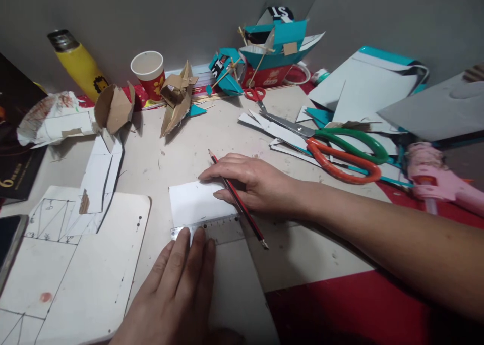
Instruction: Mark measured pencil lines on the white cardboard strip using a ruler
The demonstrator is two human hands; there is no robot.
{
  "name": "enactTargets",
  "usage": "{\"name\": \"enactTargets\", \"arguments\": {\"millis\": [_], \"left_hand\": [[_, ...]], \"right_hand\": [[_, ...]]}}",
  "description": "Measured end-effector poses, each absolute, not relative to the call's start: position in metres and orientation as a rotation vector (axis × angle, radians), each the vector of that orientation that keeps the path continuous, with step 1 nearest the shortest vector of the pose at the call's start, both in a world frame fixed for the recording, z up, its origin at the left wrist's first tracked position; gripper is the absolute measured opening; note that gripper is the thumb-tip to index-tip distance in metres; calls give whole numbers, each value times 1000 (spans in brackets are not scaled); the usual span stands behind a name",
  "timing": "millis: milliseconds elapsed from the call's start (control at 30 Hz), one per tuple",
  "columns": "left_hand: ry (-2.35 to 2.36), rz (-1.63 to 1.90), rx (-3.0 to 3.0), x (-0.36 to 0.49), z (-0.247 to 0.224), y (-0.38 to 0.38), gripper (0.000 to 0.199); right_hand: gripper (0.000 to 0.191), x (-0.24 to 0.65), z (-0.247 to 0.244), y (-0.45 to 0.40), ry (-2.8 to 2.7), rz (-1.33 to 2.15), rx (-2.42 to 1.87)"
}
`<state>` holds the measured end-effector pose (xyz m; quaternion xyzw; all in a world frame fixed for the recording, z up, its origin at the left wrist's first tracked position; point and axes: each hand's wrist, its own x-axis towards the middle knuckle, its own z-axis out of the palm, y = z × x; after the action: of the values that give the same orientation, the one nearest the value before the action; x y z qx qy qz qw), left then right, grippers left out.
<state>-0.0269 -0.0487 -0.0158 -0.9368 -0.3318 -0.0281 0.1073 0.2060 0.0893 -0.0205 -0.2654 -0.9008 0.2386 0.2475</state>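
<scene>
The table has a pale top, with red showing beyond its edge at the lower right. At the left lies a big card marked with pencilled lines, triangles and small letters I cannot make out; the bottom of the view cuts it off. The left hand lies flat-fingered, its fingertips pressing on a clear ruler. The right hand grasps a red and black pencil, fingertips on the white card above the ruler. How far that card runs under the left hand is hidden.

Large scissors with green and orange handles lie beyond the right hand. Behind them a blue paper boat carries the letters "ST", upside down; pale writing on the red thing below it is too small to read. A pink glue gun sits at the right, partly cut off. A dark box at the left edge shows a gold "6" beside tiny characters. Then come a yellow bottle, a red and white cup, the ruler and the slim pencil.
</scene>
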Motion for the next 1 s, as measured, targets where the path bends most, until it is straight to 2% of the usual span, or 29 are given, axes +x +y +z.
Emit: {"name": "enactTargets", "arguments": {"millis": [467, 1000], "left_hand": [[-932, -62, -2741, -27, -13, -46, 80], [-887, -132, -2675, -31, -18, -44, 80]], "right_hand": [[25, 206, -22, 91, -2460, 654, -715], [26, 205, -21, 91, -2458, 663, -737]]}}
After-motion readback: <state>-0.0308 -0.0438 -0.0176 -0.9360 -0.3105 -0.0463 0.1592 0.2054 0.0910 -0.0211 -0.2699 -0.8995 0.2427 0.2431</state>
